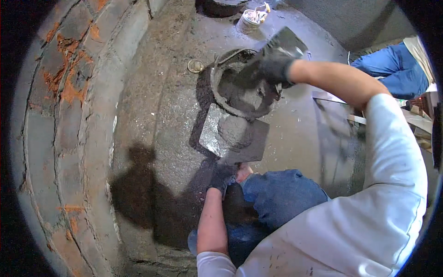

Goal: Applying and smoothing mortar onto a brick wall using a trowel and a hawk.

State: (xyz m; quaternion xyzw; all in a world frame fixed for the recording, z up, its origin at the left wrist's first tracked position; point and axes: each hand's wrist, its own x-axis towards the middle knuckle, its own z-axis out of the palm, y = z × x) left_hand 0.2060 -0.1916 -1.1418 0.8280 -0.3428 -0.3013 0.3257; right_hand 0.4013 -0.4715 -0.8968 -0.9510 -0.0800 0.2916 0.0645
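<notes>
My gloved left hand (222,174) is closed around the underside of a square mortar hawk (210,131), its handle hidden. A round heap of wet grey mortar (234,131) sits on the plate, which is held low beside the near rim of a bucket (216,87). Inside the bucket is more mortar (251,94). Over its far right side, my gloved right hand (277,69) grips a flat, mortar-smeared plastering trowel (288,40), blade tilted up. Motion blurs this hand slightly, and the glove covers the trowel's handle.
A rough brick wall (69,129) runs along the left. On the wet floor lies a small round object (195,66). A white bucket (249,21) and a dark tub (224,7) stand at the back. Blue-trousered legs (392,69) of another person and wooden boards (417,121) are at right.
</notes>
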